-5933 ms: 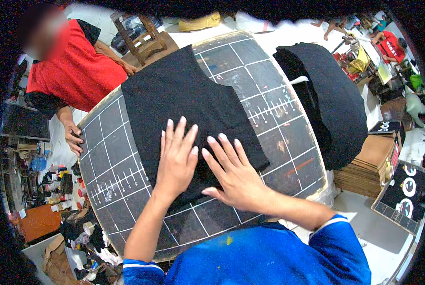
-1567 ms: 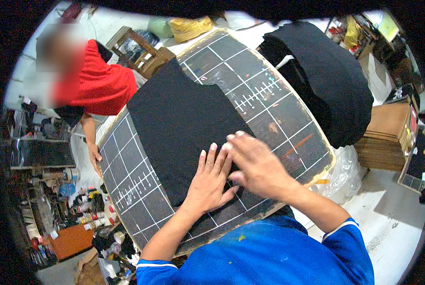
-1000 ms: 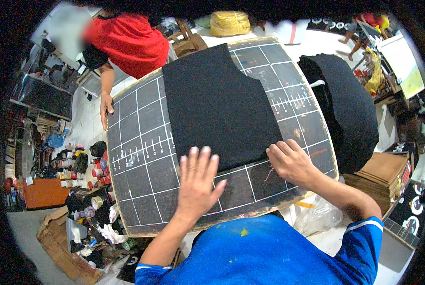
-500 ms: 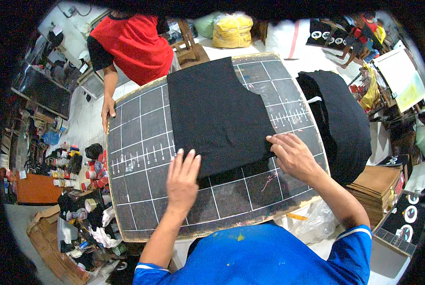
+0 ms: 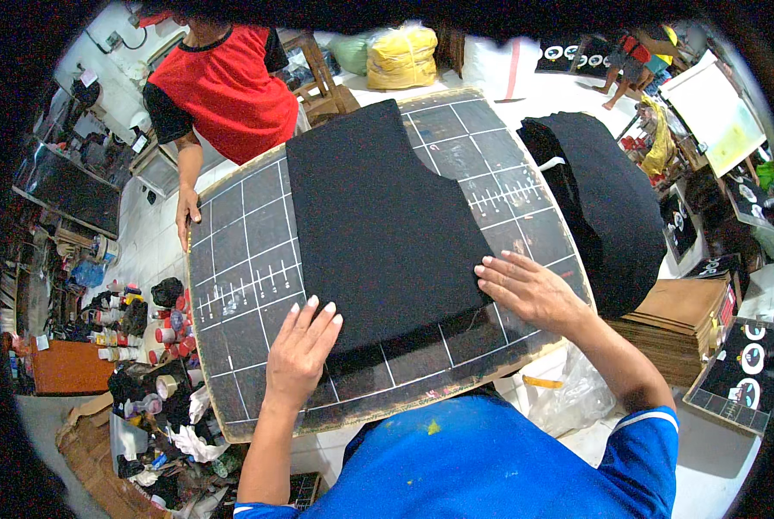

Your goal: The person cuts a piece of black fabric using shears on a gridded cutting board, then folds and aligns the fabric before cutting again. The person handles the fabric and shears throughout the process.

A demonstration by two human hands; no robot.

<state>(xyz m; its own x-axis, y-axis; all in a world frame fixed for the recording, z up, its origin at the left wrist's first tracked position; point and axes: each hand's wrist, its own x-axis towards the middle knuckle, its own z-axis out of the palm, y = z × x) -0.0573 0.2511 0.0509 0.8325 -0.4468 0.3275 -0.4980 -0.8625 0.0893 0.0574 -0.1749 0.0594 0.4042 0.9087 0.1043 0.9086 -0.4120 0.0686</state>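
A black cut fabric panel [image 5: 378, 225], with a curved notch on its right side, lies flat on a dark board [image 5: 248, 355] ruled with white grid lines. My left hand [image 5: 302, 350] is open, its stretched fingertips at the panel's near left corner. At the near right corner, my right hand [image 5: 529, 292] rests open, palm down, fingertips on the cloth's edge. Across the board, on the left, another person in a red and black shirt [image 5: 227, 95] has a hand [image 5: 186, 212] on the board's edge.
A heap of black cloth [image 5: 603, 208] stands against the board's right side. Brown cardboard sheets [image 5: 677, 316] are stacked at right. Paint containers [image 5: 166, 333] and clutter [image 5: 166, 424] cover the floor at left. A yellow bundle [image 5: 402, 59] sits beyond the board.
The panel's near edge has come closer to me and its surface looks smoother. My left hand has shifted left and nearer with the corner. The whole view has turned slightly.
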